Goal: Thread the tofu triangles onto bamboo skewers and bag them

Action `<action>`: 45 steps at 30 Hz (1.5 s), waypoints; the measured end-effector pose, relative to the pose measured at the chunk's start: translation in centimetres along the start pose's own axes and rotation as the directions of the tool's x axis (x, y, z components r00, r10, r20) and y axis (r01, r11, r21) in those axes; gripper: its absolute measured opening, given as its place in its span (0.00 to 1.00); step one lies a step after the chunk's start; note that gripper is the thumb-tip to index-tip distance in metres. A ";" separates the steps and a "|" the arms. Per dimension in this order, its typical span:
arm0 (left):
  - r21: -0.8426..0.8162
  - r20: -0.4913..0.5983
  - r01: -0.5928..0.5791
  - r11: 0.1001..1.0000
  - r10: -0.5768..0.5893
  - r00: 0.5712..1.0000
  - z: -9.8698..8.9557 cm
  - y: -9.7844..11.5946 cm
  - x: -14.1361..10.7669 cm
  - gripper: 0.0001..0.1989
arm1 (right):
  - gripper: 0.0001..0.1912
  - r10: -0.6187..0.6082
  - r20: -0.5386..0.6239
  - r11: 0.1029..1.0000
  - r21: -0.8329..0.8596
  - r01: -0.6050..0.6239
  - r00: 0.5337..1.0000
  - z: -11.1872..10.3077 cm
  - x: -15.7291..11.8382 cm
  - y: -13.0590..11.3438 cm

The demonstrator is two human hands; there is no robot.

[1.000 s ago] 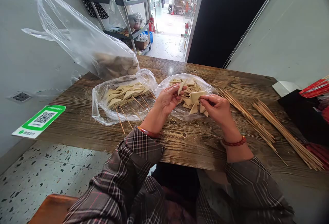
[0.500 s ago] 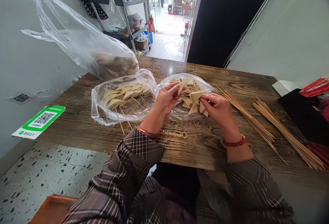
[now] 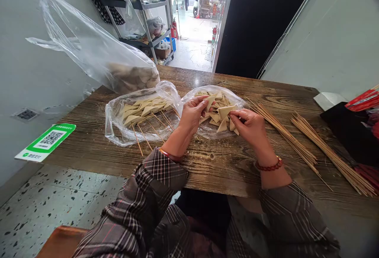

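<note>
My left hand [image 3: 192, 112] is closed on a pale beige tofu sheet triangle [image 3: 210, 101], pinched between thumb and fingers. With thumb and forefinger, my right hand [image 3: 250, 126] grips the edge of another tofu sheet triangle [image 3: 225, 111], just above the pile. Below both hands, loose triangles [image 3: 222, 125] lie heaped on a clear plastic bag [image 3: 204, 131]. To the left, an open clear bag [image 3: 111, 126] holds rows of triangles [image 3: 146, 108] threaded on thin bamboo skewers [image 3: 145, 136], whose ends point toward me. Whether a skewer is in either hand, I cannot tell.
Two bundles of bare bamboo skewers [image 3: 282, 133] lie on the wooden table [image 3: 219, 171] at right, beside a black box [image 3: 346, 128] with red packets. A tall plastic bag [image 3: 130, 74] stands at back left. A green QR card [image 3: 47, 139] sits at the left edge.
My left hand has shifted very slightly right with its triangle. The right hand keeps its pinch, nearly in place. The view has tilted a little.
</note>
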State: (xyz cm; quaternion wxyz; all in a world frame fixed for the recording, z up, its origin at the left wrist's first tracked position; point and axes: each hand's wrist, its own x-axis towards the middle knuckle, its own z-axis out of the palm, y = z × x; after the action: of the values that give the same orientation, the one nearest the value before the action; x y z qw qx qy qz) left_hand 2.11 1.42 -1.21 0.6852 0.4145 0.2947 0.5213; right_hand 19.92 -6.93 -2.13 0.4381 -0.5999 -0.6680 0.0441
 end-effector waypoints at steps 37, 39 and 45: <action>0.013 0.062 0.068 0.998 -0.069 0.996 0.1 -0.2 -0.4 0.06 | 0.10 0.037 0.012 0.984 0.173 -0.039 0.999 1.0 0.0 0.0; 0.032 0.075 0.049 0.998 -0.051 0.996 0.0 -0.5 -0.3 0.09 | 0.10 0.048 0.013 0.982 0.183 -0.049 0.999 1.1 0.0 0.0; 0.066 0.078 -0.005 0.998 0.000 0.997 0.1 -0.8 -0.3 0.15 | 0.10 0.055 0.029 0.979 0.193 -0.060 0.998 1.2 -0.1 -0.1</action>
State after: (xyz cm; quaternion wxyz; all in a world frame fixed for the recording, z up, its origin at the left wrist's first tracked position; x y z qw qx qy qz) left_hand 2.52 1.03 -1.90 0.6813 0.4575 0.2845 0.4956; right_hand 19.11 -6.43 -2.86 0.4851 -0.5729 -0.6480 0.1287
